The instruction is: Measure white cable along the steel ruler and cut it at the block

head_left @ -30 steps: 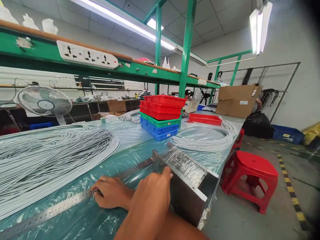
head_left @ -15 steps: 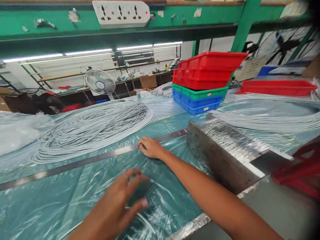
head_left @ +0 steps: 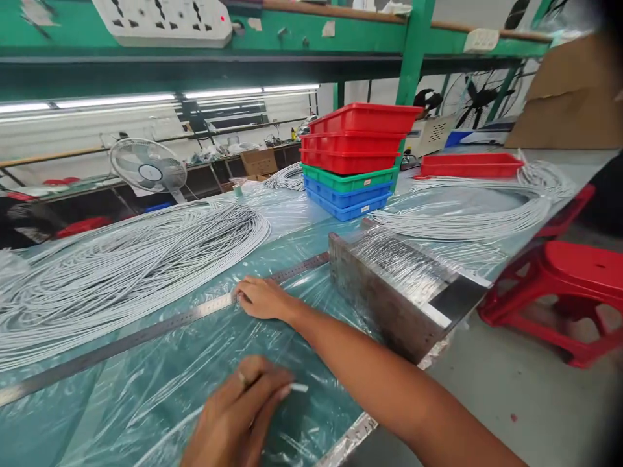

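Your right hand (head_left: pixel 263 299) lies flat on the long steel ruler (head_left: pixel 146 334) that runs across the green table covered with clear plastic film (head_left: pixel 160 389). Its fingers are stretched and press down on the ruler; they do not close around it. The ruler goes from the left edge of the view up to the grey metal block wrapped in clear film (head_left: pixel 389 285), and your right hand rests on it a little before that block.

Your left hand (head_left: pixel 238 415) is nearer to you than the ruler, over the plastic film. Its thumb and fingers are pinched on the end of a thin pale grey wire (head_left: pixel 296 388), and only the short tip of the wire shows beyond the fingers.

Behind the ruler, a big loose bundle of pale grey wires (head_left: pixel 121 266) lies on the table. Another coil of the same grey wires (head_left: pixel 462 217) lies behind the metal block, on the right. Further behind the ruler stands a stack of red, green and blue plastic trays (head_left: pixel 355 162), and one flat red tray (head_left: pixel 470 165) lies to the right of the stack. A white table fan (head_left: pixel 148 168) stands far behind the big bundle. A red plastic stool (head_left: pixel 559 292) stands on the floor, right of the metal block.
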Tool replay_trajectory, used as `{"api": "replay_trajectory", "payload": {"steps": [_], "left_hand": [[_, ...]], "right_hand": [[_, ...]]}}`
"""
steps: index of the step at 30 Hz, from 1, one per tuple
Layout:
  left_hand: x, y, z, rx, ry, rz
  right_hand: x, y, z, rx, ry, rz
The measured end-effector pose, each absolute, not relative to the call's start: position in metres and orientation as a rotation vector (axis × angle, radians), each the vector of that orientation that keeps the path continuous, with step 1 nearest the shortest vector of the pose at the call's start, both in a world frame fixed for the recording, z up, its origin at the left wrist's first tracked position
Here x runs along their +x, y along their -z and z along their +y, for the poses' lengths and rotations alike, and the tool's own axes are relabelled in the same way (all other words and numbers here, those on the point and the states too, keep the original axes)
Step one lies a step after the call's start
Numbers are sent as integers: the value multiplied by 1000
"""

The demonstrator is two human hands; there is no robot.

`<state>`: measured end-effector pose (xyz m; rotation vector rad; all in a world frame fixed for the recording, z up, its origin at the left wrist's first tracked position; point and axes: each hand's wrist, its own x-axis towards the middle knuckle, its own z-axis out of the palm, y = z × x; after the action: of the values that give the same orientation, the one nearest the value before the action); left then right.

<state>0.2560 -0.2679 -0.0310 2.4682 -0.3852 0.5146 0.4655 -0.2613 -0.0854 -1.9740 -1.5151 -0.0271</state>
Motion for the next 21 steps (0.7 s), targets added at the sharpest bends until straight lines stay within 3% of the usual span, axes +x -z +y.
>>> {"api": "replay_trajectory", "payload": {"steps": [9, 21], "left_hand": [[376, -20, -352, 3079, -757, 37], [379, -39, -360, 3040, -211, 85]], "right_hand": [[457, 77, -265, -2025, 16, -1436], [464, 74, -267, -2013, -90, -1516]]}}
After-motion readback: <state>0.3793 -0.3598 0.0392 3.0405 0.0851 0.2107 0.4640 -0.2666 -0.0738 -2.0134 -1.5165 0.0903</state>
